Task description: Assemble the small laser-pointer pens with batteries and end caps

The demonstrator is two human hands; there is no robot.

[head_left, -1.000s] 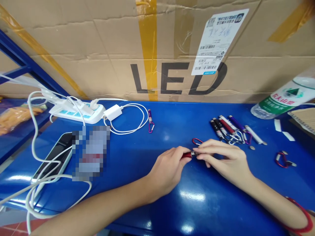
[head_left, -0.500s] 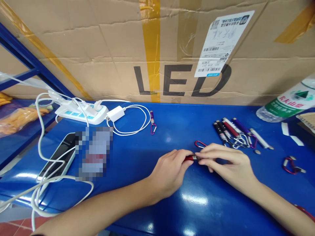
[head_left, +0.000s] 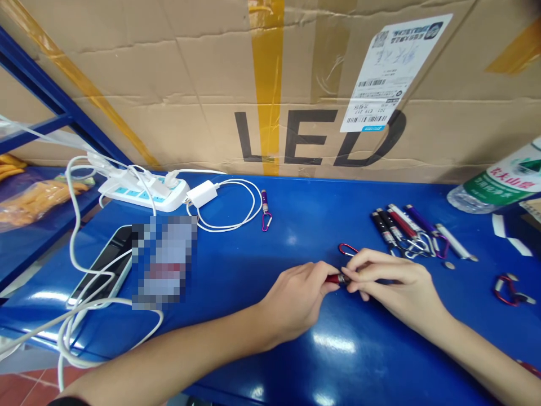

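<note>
My left hand [head_left: 296, 299] pinches the body of a small red keychain flashlight [head_left: 333, 278] just above the blue table [head_left: 236, 265]. My right hand [head_left: 393, 285] grips the other end of the same flashlight, fingertips closed round its metal tip. A red carabiner clip [head_left: 347, 248] lies right behind my fingers. Several more small flashlights [head_left: 406, 228], red, black, purple and silver, lie in a row to the right.
A large cardboard box marked LED [head_left: 296, 84] walls off the back. A white power strip [head_left: 139, 192], charger and cables [head_left: 228, 206], and a phone [head_left: 103, 262] fill the left. A lone purple flashlight [head_left: 265, 208] lies mid-table. A water bottle [head_left: 499, 183] and a loose red clip [head_left: 509, 287] lie at right.
Both hands stay closed on the red flashlight, fingers shifting slightly round it. The view has drifted a little, so everything sits slightly right and lower.
</note>
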